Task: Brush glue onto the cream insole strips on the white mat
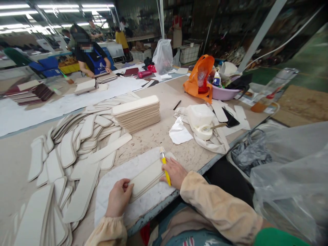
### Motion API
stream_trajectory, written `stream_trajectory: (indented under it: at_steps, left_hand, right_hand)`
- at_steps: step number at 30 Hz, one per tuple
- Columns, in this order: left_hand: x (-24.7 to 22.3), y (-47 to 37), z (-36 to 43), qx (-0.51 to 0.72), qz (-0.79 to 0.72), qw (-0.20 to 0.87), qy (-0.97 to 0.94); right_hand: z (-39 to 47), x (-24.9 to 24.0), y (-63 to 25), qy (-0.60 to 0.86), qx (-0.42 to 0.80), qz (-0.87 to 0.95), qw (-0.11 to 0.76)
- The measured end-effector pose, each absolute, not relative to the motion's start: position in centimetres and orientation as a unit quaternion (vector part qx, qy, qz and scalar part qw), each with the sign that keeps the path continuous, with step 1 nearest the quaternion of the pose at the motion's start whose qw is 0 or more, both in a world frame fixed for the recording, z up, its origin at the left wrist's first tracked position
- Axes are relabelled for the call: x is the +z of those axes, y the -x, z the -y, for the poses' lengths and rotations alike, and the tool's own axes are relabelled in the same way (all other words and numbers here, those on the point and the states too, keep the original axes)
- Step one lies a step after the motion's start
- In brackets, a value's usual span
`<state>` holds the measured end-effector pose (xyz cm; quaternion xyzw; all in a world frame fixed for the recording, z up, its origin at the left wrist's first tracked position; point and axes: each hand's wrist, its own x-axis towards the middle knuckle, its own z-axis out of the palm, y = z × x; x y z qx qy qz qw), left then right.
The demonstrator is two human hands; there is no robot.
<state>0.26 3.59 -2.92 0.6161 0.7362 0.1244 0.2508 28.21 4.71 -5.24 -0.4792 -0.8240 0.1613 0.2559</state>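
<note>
Several long cream strips with rounded ends point(147, 177) lie stacked on a white sheet point(107, 184) at the table's near edge. My left hand point(120, 196) pinches the left end of these strips, thumb and fingers together. At their right end is my right hand point(174, 172), closed around a yellow-handled brush point(166, 171) with its pale bristles pointing away from me; its fingers also rest against the strips. Beyond the sheet stands a neat tall stack of similar strips point(138, 114). Loose strips point(84, 147) are heaped to the left.
A white tub point(201, 116), a small round pot point(203, 132) and a crumpled tissue point(179, 131) sit on the right. Behind them are an orange bag point(198, 82) and a purple basin point(222, 92). Across the table, a person in a blue apron point(96, 61) works. Clear plastic point(289, 177) hangs at right.
</note>
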Motion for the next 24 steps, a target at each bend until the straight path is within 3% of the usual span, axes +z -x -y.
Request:
stream_trajectory:
  at_steps: [11,14,20,24]
  left_hand:
    - [-1.2,-2.5,-2.3,0.158,-0.755,0.135,-0.622]
    - [-0.8,-6.0,-1.0,0.209,-0.682,0.067,-0.698]
    - [-2.7,-14.8,-0.7,0.098,-0.592,0.09,-0.795]
    - [-3.7,-13.3,-0.5,0.074,-0.597,0.075,-0.795]
  right_hand:
    - [-5.2,-6.5,-32.5,0.491,0.134,0.82,0.261]
    - [-5.5,-7.2,-32.6,0.481,0.116,0.833,0.249]
    - [-5.6,-7.7,-33.0,0.472,0.095,0.84,0.25]
    - [-5.6,-7.9,-33.0,0.476,0.093,0.84,0.243]
